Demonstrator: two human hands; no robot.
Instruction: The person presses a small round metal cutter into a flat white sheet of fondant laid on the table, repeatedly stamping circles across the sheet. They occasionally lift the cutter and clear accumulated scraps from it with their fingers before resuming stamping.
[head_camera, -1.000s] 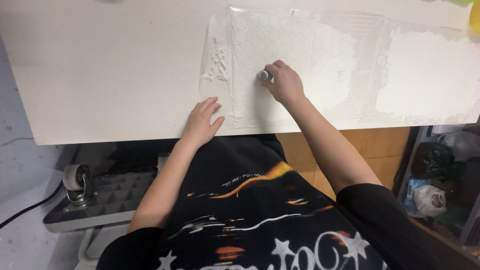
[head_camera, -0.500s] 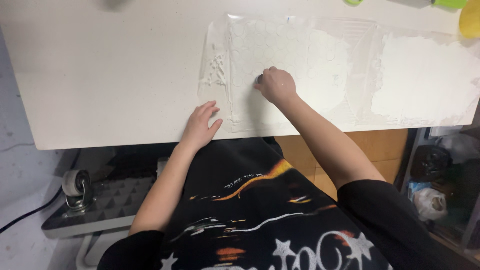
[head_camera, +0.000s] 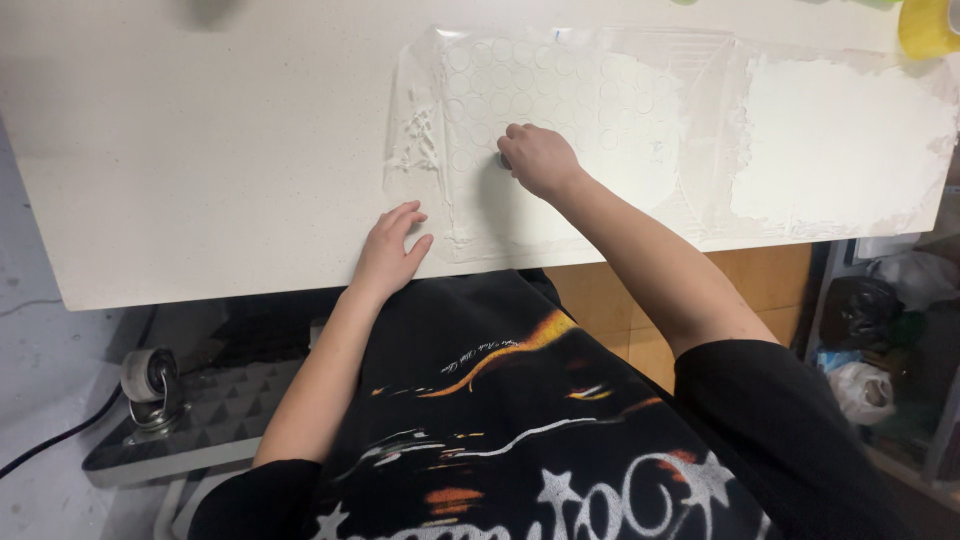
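A clear plastic sheet with rows of round cut-out circles (head_camera: 560, 100) lies flat on the white table (head_camera: 200, 150), in the upper middle of the frame. The right hand (head_camera: 538, 158) is curled around a small dark tool (head_camera: 503, 160) (mostly hidden). White peeled bits (head_camera: 420, 140) pile at the sheet's left edge, but most circles look untouched. The left hand (head_camera: 390, 250) rests flat and relaxed, fingers spread, at the table edge.

Right hand (head_camera: 538, 158) pressing clear circle-patterned sheet (head_camera: 560, 90), possibly gripping tool.

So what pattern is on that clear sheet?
Rows of small circles cover the clear sheet, seen in the head view.
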